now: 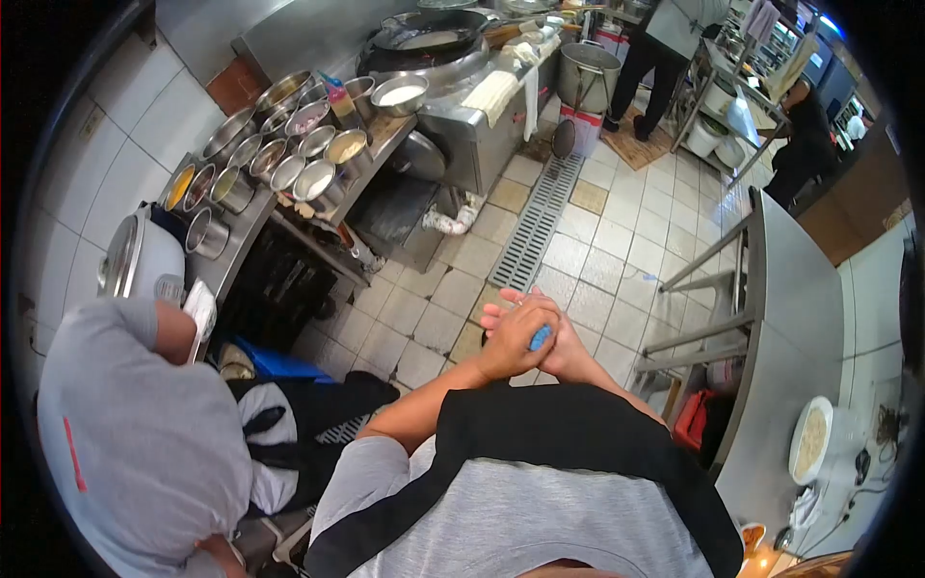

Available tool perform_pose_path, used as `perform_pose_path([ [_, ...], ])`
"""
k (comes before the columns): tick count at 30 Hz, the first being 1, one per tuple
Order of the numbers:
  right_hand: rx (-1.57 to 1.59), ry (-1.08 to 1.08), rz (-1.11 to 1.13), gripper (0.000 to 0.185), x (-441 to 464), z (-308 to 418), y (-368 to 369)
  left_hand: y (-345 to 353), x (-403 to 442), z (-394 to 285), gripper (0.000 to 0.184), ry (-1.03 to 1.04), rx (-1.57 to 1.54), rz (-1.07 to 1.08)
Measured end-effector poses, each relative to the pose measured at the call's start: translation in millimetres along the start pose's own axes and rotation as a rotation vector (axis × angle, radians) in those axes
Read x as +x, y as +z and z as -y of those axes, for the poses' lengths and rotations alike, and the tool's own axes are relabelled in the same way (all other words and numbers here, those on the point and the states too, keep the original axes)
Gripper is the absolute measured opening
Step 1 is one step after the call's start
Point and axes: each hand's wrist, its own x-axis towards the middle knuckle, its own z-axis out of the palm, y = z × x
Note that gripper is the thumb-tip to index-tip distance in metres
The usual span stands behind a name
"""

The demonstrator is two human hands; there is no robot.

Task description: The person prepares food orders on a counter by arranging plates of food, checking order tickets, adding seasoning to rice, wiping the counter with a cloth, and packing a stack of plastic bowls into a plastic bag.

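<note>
Both of my hands are together in front of my black apron, over the tiled floor. My left hand (520,337) lies across my right hand (568,352), with its fingers closed around something blue (541,337), of which only a small part shows. I cannot tell what the blue thing is. The fingertips of my right hand stretch out beyond the left hand, spread apart; its palm is mostly hidden.
A co-worker in grey (145,433) bends at the left, beside a counter with metal bowls (207,233). A steel table (795,337) with a white dish (811,440) stands at right. A floor drain (540,222) runs ahead; two more people stand farther back.
</note>
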Motion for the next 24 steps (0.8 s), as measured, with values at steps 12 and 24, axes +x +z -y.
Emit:
perform_pose_path([
  [12, -0.725, -1.013, -0.164, 0.012, 187.6, 159.7, 83.3, -34.4, 189.8, 153.8, 0.017, -0.764, -1.272, -0.692],
  [24, -2.096, -1.025, 0.851, 0.042, 289.8, 255.4, -10.0, -21.8, 261.3, 358.9, 0.027, -1.370, -1.276, 0.408],
])
